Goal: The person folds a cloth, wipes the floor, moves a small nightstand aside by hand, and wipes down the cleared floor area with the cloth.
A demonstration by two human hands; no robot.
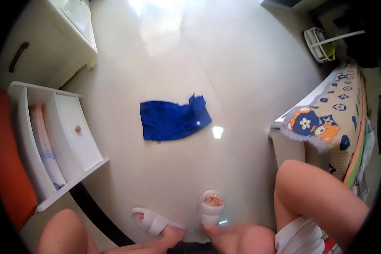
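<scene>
Neither my left hand nor my right hand shows in the head view, so I cannot see what they hold. A dark blue cloth lies spread on the tiled floor in front of my feet. Its right end is uneven and folded, with a small pale dot near it. My two feet in white slippers stand below it, the left slipper turned sideways and the right slipper pointing forward. White fabric shows at the lower right against bare skin.
A white drawer unit stands at left, beside an orange-red surface and below a cream cabinet. At right, a bed or bench has a bear-patterned cover. A white rack stands farther back.
</scene>
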